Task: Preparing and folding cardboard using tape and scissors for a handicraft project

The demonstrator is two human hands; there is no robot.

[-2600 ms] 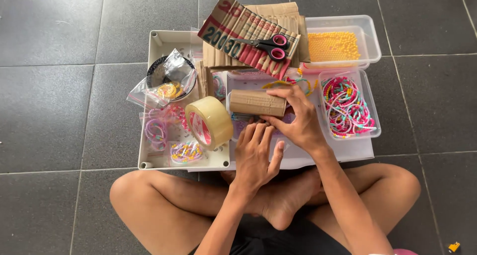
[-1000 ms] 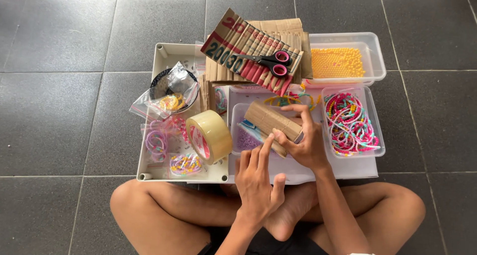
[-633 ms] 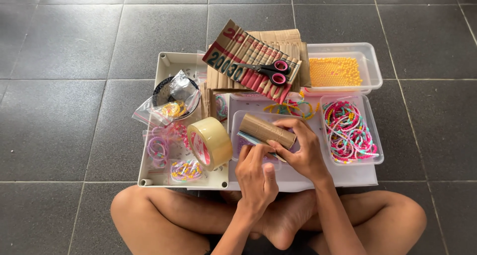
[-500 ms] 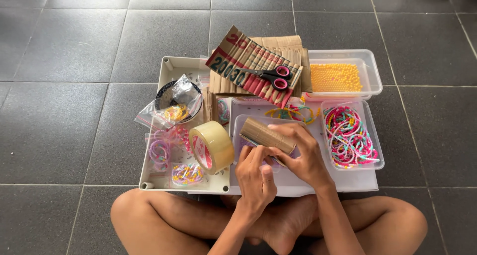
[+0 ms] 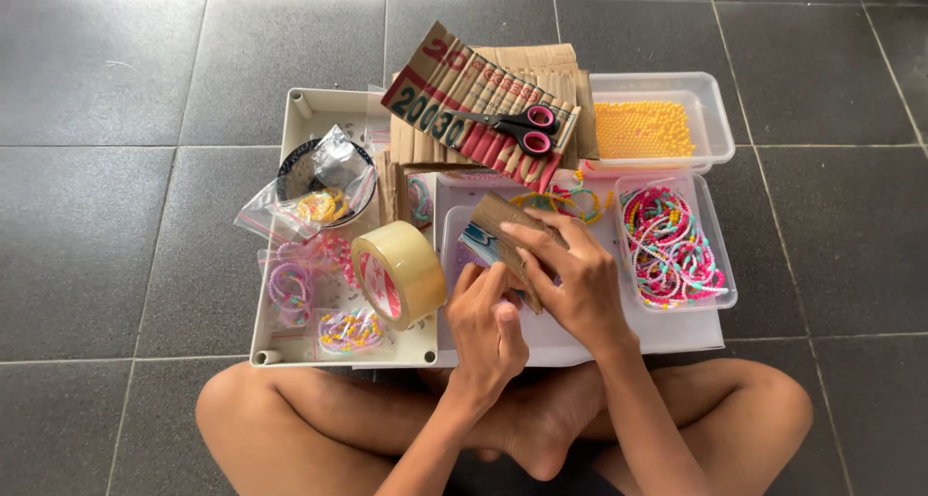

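A rolled brown cardboard tube [image 5: 503, 220] is gripped in my right hand [image 5: 570, 283], tilted with its upper end toward the far left. A bit of blue and white material shows at the tube's left side. My left hand [image 5: 486, 327] pinches the tube's near edge with thumb and fingers. Both hands hover over a clear plastic tub [image 5: 452, 245] just right of a roll of tan packing tape [image 5: 398, 272] that stands on its edge.
A white tray [image 5: 319, 104] holds a dark bowl [image 5: 295, 162] and small bags of bead bracelets [image 5: 290, 283]. Scissors [image 5: 512, 127] lie on folded cardboard [image 5: 483, 90]. Tubs of yellow beads [image 5: 643, 129] and bead strings [image 5: 667, 245] sit right. My crossed legs are below.
The tube has turned from lying level to tilted, and my right hand now wraps over it. My left hand rose from flat below to pinching the tube's near edge.
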